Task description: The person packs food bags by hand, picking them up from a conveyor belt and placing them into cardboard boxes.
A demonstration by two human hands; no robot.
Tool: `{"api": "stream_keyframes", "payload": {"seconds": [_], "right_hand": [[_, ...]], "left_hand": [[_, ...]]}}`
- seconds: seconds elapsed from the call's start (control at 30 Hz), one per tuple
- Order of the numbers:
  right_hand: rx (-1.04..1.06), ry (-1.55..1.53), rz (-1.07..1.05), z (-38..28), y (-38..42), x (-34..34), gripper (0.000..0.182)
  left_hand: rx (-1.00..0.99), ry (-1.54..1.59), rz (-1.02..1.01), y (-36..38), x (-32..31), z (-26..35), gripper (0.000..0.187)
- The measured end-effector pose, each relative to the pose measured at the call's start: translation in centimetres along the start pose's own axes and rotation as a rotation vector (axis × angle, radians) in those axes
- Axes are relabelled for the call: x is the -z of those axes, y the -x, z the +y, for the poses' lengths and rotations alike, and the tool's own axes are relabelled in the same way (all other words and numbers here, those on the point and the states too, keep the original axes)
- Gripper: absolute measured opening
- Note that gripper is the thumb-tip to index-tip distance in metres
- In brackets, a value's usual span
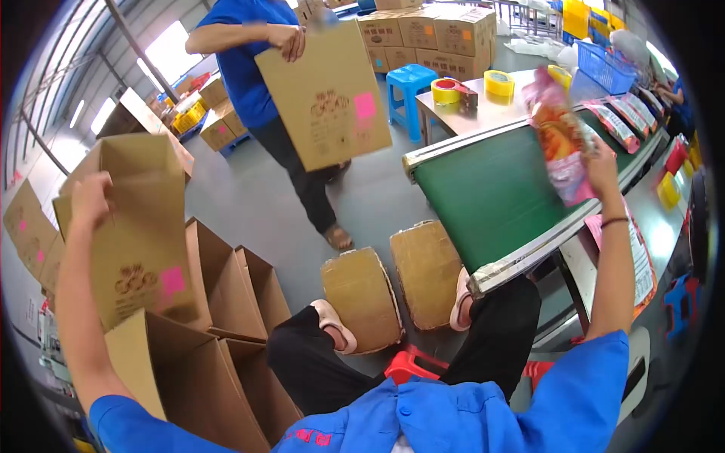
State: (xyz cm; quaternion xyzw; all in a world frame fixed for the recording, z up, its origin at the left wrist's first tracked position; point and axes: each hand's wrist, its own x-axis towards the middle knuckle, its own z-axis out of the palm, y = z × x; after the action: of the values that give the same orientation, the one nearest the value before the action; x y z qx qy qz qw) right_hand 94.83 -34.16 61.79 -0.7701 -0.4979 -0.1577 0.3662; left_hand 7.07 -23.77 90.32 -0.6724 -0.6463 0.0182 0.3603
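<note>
My left hand [91, 198] grips the top edge of an upright brown cardboard box [140, 249] with a pink sticker, at the left. Over the green conveyor belt [483, 189] my right hand [602, 167] is raised, holding a blurred pink and orange snack bag [560, 136]. More snack bags [625, 115] lie further along the belt. I sit on a red stool [408, 366] with my feet resting on two cardboard pieces [393, 287] on the floor.
A person in a blue shirt [242, 60] stands ahead holding a flat carton [326, 94]. Open cartons [226, 332] stand at my left. Yellow tape rolls [445, 90] sit on a table beyond the belt, beside a blue stool [408, 83] and stacked boxes [430, 34].
</note>
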Motion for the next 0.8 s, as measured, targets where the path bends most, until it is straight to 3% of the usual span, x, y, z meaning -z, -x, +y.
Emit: {"api": "stream_keyframes", "payload": {"seconds": [0.03,0.1,0.13,0.17,0.2,0.27,0.3,0.37,0.4,0.47,0.5,0.53,0.6,0.67,0.73,0.8], "right_hand": [[-0.182,-0.339,-0.009,0.3,0.7,1.9,0.053],[-0.210,-0.500,0.127,1.8,2.2,5.3,0.051],[-0.244,-0.665,0.243,2.4,3.1,7.1,0.048],[-0.237,-0.647,0.265,3.0,3.6,9.2,0.048],[-0.166,-0.449,0.344,2.9,4.5,11.3,0.048],[-0.114,-0.233,0.437,2.5,6.2,14.5,0.048],[-0.101,-0.170,0.402,2.4,6.9,15.5,0.049],[0.033,-0.043,0.447,3.9,8.1,16.2,0.052],[0.057,0.180,0.430,5.1,8.8,16.1,0.052],[-0.156,0.492,0.180,10.6,11.9,14.0,0.054],[-0.363,0.600,-0.129,11.3,13.1,13.6,0.053],[-0.358,0.538,-0.134,12.3,14.8,12.6,0.053],[-0.298,0.473,-0.151,13.5,14.1,12.2,0.053],[-0.436,0.476,-0.270,13.6,12.9,11.3,0.061],[-0.482,0.516,-0.283,7.3,12.0,11.1,0.065],[-0.445,0.528,-0.077,5.6,11.5,9.3,0.066]], "left_hand": [[0.086,0.134,-0.051,-1.1,3.3,1.5,0.036],[0.091,0.628,-0.073,-3.5,4.8,1.5,0.040],[0.083,0.648,-0.062,-3.6,5.3,3.5,0.040],[0.081,0.567,0.079,-3.9,5.7,5.9,0.040],[0.077,0.480,0.215,-4.1,6.1,8.1,0.040],[-0.078,0.494,0.137,-4.9,2.9,11.6,0.043],[-0.003,0.573,0.064,-3.5,2.1,15.4,0.043],[0.088,0.755,0.142,-0.6,-3.5,20.8,0.045],[0.068,0.839,0.232,-0.4,-9.7,21.1,0.046],[0.027,1.043,0.149,3.6,-12.4,24.4,0.047],[0.020,1.089,0.145,4.9,-15.3,25.6,0.049],[0.069,1.151,0.083,5.8,-18.0,26.9,0.045],[0.029,1.093,0.055,9.0,-16.3,30.9,0.035],[0.022,1.090,-0.015,11.6,-17.0,32.9,0.029],[0.045,1.152,-0.052,13.5,-16.3,34.3,0.028],[-0.123,1.252,-0.083,15.1,-16.0,35.6,0.025]]}}
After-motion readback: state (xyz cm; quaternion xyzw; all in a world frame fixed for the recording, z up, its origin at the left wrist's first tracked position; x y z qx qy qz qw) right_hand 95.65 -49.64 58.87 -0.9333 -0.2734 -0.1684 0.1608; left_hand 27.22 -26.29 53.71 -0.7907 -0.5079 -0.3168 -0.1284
